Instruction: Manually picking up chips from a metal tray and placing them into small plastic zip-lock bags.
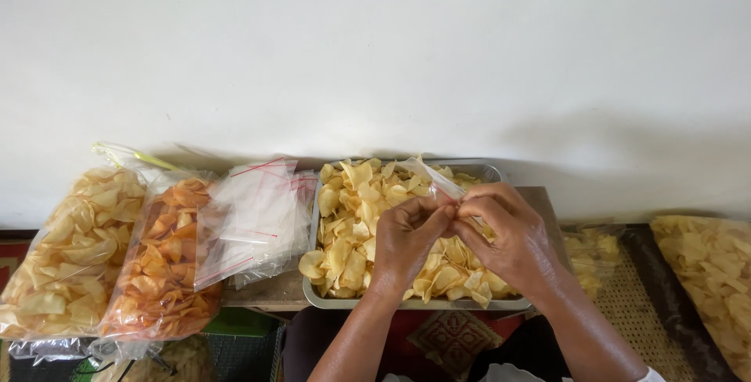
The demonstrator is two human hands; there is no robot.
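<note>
White wall fills the upper half of the view, plain and unmarked; below it a low wooden table [270, 292] runs against the wall. All positions are given relative to the metal tray [407, 303].

Far left of the tray: a large clear bag of pale yellow chips [74, 253], full, leaning on the wall. Next to it, nearer the tray: a clear bag of orange chips [164, 261], also full. Just left of the tray, touching its edge: a stack of empty clear pouches [254, 221] with red seal strips, lying loose.

The tray itself is rectangular, heaped above its rim with pale yellow chips [352, 218], thin, curled, irregular in shape.

Over the tray's right half: left hand [407, 245] and right hand [504, 233], meeting fingertip to fingertip. Both are closed in a pinch on the mouth of a small pouch [434, 178]. The pouch is clear, thin, creased, with a red strip at the pinched edge; it stands up and away from the hands, above the chips. Contents cannot be determined.

Right of the tray: a smaller bag of yellow chips [591, 253], partly hidden behind the right forearm. Far right: another bag [708, 272] of pale chips, on a woven mat [626, 296].
</note>
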